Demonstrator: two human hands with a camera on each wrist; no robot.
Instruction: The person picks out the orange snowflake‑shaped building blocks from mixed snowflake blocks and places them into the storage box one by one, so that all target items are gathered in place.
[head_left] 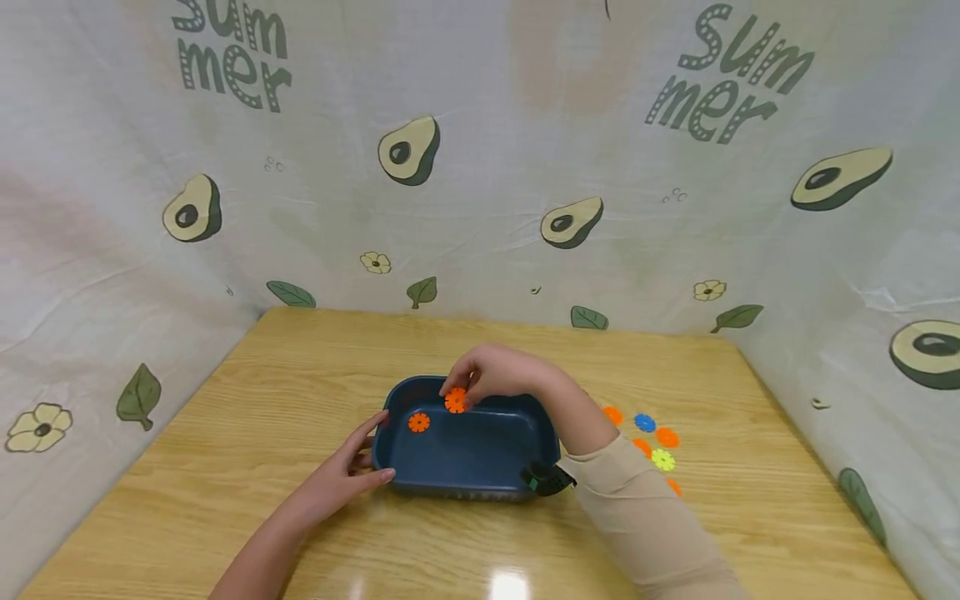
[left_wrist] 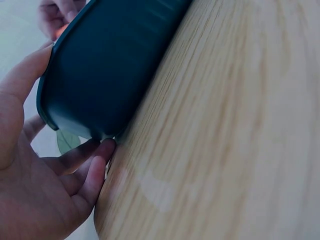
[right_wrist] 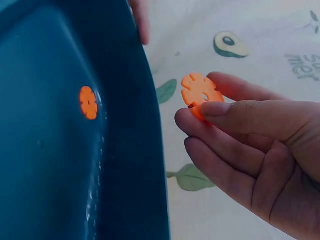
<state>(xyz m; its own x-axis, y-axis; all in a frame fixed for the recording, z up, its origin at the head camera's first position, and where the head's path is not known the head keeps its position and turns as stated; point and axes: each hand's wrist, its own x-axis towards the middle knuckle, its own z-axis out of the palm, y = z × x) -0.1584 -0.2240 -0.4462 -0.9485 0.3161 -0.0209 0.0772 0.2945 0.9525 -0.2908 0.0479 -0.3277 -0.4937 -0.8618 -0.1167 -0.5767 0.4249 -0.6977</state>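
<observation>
A dark blue plastic basin (head_left: 465, 454) stands on the table, with one orange notched building disc (head_left: 419, 422) lying on its floor near the left end. My left hand (head_left: 347, 468) holds that end, thumb and fingers spread along the rim and outer wall. Between thumb and fingertips my right hand (head_left: 483, 375) pinches a second orange disc (head_left: 455, 401) above the basin's back part. The right wrist view shows this pinched disc (right_wrist: 199, 94) upright and apart from the basin wall. In the left wrist view, fingers (left_wrist: 82, 162) bend beneath the basin's outer side.
Right of the basin, partly behind the right forearm, lie several loose discs: a blue disc (head_left: 645, 422), a yellow disc (head_left: 663, 459) and some orange discs (head_left: 667, 437). A printed cloth (head_left: 480, 167) hangs behind and beside the wooden table (head_left: 337, 350).
</observation>
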